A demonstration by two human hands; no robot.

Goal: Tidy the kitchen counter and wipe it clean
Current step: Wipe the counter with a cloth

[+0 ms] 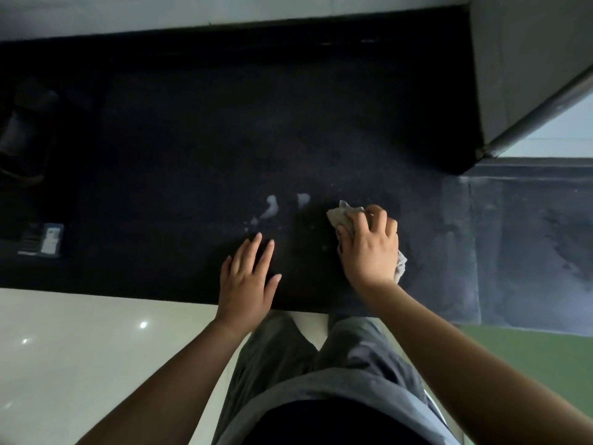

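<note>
Nearest, we see both forearms reaching forward over grey trousers [288,364] and pale floor [64,348]. Left hand [248,284] lies palm down on the dark counter [192,139] at its front edge, fingers straight and slightly spread, holding nothing. Right hand [369,252], a bit farther and to the right, is knuckles up, fingers curled over a crumpled pale cloth [340,216] and pressing it to the counter. Just left of the cloth are white smears [271,207]. Far left we note a small box [43,239], beyond it a dark object [22,130], too dim to tell.
</note>
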